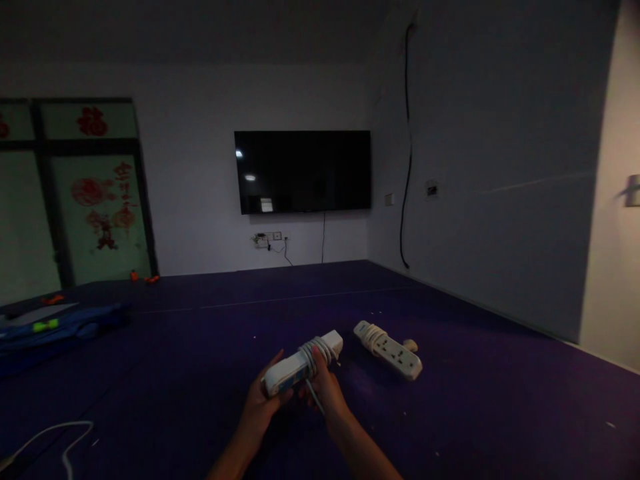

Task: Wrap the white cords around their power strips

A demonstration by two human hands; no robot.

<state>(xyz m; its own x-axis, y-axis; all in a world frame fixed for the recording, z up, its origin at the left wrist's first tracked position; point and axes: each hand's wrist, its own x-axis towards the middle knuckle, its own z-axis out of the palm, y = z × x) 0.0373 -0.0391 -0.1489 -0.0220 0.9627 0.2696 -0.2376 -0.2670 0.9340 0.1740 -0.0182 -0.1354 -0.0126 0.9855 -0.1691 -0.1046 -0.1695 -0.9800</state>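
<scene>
Low in the view, a white power strip (285, 373) is held tilted above the purple surface, its grey-white cord (311, 355) wound several times around one end. My left hand (263, 397) grips the strip's near left end, fingers wrapped beneath it. My right hand (325, 387) has its thumb pressed on the wound cord, and a loose length of cord hangs down beside its fingers. Just to the right, a second white power strip (395, 355) lies with its sockets facing up and its own cord coiled around its far end.
A white cable (75, 424) curves over the purple surface (190, 347) at lower left. Blue cloth (85, 325) lies farther back there, near small orange items (151, 279). A television (303, 172) hangs on the far wall, and a black cable (407, 153) runs down the right wall.
</scene>
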